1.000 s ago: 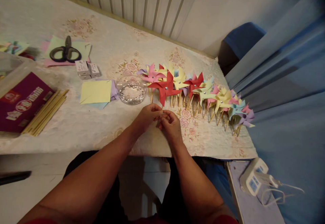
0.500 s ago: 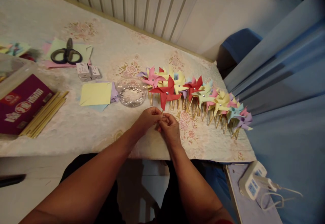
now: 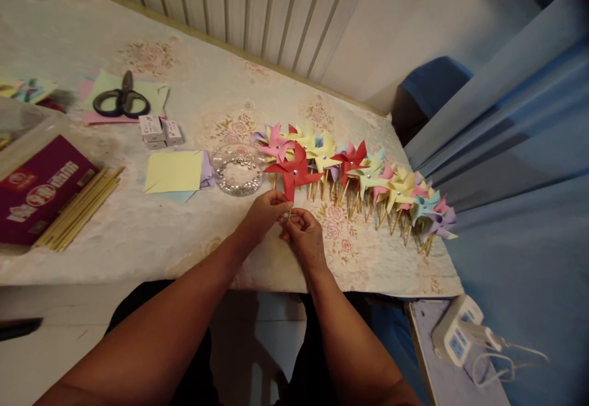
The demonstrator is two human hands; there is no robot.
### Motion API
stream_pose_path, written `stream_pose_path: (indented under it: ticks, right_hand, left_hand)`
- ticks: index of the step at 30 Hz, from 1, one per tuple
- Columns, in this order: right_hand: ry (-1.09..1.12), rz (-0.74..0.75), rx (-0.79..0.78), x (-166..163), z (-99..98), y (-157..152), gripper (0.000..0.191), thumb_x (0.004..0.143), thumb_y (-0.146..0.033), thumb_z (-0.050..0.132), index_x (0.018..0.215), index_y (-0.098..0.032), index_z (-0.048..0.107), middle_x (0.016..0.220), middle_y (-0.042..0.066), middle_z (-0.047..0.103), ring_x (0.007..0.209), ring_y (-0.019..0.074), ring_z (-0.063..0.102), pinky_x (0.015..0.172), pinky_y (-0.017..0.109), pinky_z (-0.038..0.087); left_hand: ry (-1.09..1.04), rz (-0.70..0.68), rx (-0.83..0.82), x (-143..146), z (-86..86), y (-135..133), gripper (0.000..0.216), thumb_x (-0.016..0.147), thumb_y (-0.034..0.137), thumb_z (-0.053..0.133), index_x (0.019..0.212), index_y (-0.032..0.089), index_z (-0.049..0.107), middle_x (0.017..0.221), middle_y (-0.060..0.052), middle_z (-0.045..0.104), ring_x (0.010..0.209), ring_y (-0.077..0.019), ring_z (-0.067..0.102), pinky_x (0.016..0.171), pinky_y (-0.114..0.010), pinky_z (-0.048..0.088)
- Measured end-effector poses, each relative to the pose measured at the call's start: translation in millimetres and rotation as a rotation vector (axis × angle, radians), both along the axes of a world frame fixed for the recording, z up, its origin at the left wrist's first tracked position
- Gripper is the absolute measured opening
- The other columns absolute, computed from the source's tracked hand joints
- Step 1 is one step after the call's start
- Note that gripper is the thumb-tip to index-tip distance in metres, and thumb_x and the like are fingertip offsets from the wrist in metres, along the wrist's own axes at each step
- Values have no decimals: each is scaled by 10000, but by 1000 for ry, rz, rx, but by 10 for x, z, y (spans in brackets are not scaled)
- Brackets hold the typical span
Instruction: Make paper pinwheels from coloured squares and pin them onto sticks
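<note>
A red paper pinwheel (image 3: pixel 297 173) with a silvery pin at its centre stands upright on a thin wooden stick between my hands. My left hand (image 3: pixel 265 214) pinches the stick just below the red blades. Fingers of my right hand (image 3: pixel 306 234) are closed on the same stick, a little lower and to the right. Behind and to the right lie many finished pinwheels (image 3: pixel 368 173) in pink, yellow, red, green, blue and purple, their sticks pointing toward me. A round clear dish (image 3: pixel 239 170) of small silvery pins sits to the left of the red pinwheel.
Yellow paper squares (image 3: pixel 173 171) lie left of the dish. Small white boxes (image 3: pixel 159 131) and black-handled scissors (image 3: pixel 121 100) on coloured paper are farther back. At the far left, wooden sticks (image 3: pixel 80 210) lean by a purple-labelled box (image 3: pixel 43 191). A power strip (image 3: pixel 458 332) is at lower right.
The red pinwheel has shifted slightly left and down, and its blades have turned a little. Both hands moved slightly left with it, keeping hold of the stick.
</note>
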State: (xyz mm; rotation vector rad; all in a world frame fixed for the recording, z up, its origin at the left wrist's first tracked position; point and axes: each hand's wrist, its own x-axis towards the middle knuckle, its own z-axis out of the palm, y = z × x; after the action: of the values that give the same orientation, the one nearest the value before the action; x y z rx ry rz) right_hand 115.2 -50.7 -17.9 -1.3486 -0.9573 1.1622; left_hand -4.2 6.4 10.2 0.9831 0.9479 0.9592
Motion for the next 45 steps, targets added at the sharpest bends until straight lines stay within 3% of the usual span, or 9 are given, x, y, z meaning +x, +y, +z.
stream_pose_path:
  ticks: [14, 45]
  right_hand:
    - [-79, 20, -11, -19, -39, -12, 211, 729, -272, 709, 916, -205, 638, 624, -62, 623, 490, 97, 573, 495, 209, 433]
    - [-93, 31, -14, -42, 1, -33, 221, 746, -361, 742, 863, -202, 646, 728, -19, 687, 491, 89, 563, 487, 211, 431]
  left_hand:
    - [39, 92, -2, 10, 18, -5, 175, 697, 231, 645, 647, 186, 484, 498, 70, 485, 477, -74, 416, 504, -217, 317]
    - [-28, 0, -38, 25, -68, -19, 126, 707, 160, 641, 694, 173, 515, 528, 66, 499, 464, -66, 446, 480, -202, 329]
